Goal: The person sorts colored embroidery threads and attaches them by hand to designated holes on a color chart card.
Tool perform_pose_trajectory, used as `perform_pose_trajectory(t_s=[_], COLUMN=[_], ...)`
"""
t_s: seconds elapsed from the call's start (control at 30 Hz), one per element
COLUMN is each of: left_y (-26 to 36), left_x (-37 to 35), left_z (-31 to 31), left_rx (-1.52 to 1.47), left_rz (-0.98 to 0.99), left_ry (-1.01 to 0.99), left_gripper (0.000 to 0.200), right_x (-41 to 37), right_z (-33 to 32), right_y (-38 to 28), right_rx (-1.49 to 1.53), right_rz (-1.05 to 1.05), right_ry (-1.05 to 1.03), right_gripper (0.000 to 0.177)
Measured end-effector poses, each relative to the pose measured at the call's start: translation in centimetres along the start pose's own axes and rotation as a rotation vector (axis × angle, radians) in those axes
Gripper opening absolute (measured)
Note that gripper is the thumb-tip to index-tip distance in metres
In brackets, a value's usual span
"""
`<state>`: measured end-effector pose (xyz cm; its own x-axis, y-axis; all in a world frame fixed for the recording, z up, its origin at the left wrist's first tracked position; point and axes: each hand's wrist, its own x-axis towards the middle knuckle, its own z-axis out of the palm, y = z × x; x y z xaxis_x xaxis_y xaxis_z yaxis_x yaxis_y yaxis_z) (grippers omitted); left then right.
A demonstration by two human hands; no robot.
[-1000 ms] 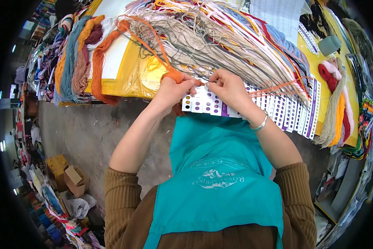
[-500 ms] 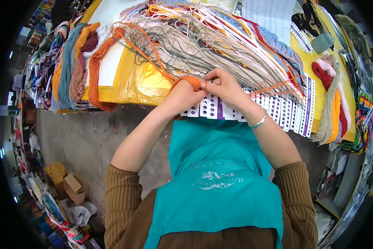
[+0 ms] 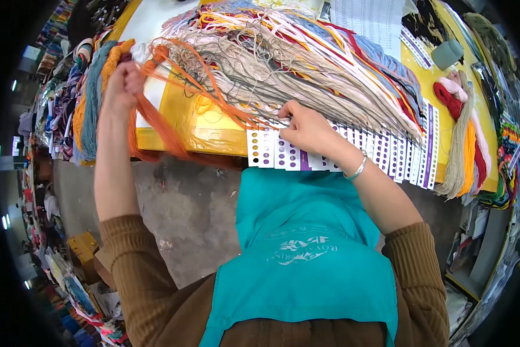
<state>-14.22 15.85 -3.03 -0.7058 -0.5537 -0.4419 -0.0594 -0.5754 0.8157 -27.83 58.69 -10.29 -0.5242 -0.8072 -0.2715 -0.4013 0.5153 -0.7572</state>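
Over the left part of the yellow surface [image 3: 205, 136], the orange yarn [image 3: 163, 128] hangs from the left hand [image 3: 124, 85], which is closed around it; this hand is blurred, so the exact finger grip I cannot tell. The right hand [image 3: 309, 132] is well apart from the left, above the white cards [image 3: 381, 151], with finger and thumb bent beside the ends of thin orange strands [image 3: 228, 107]. Whether it pinches them, I cannot tell.

For handling this yarn well, I think the left hand should keep it gathered and pull gently, while the right fingers keep the strand ends near the cards. It seems wise also to hold the orange clear of the grey and beige threads [image 3: 283, 78], because loose ends there could catch it.

The yarn's long axis is slanted: from the left hand it goes down and to the right, toward the person, and its lower part comes to the near edge of the surface. The thin strands also slant, from the orange bunch [image 3: 160, 53] at far left toward the right hand.
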Motion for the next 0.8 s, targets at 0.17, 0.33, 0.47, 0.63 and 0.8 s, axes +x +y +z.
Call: perform_pose_trajectory(t_s=[0.17,0.33,0.47,0.63,0.8], left_y=[1.1,-5.6,-12.6,-17.0,-19.6], left_x=[1.8,-1.4,-9.4,-15.3,-16.4], left_z=[4.6,5.0,8.6,13.1,15.4], left_rx=[0.284,0.019,-0.15,-0.217,-0.124], left_rz=[0.442,0.141,0.063,0.007,-0.046], left_ry=[0.224,-0.267,-0.369,-0.449,-0.527], left_gripper=[0.021,0.04,0.053,0.058,0.059], right_x=[-0.1,-0.4,-0.6,-1.3,-3.9], right_z=[0.2,0.4,0.7,2.6,4.2], right_y=[0.2,0.3,0.6,-0.8,-4.6], right_rx=[-0.01,0.009,0.079,0.45,0.759], right_rz=[-0.005,-0.037,-0.044,-0.195,-0.24], right_ry=[0.013,0.067,0.082,0.243,0.195], right_gripper=[0.041,0.04,0.039,0.022,0.02])
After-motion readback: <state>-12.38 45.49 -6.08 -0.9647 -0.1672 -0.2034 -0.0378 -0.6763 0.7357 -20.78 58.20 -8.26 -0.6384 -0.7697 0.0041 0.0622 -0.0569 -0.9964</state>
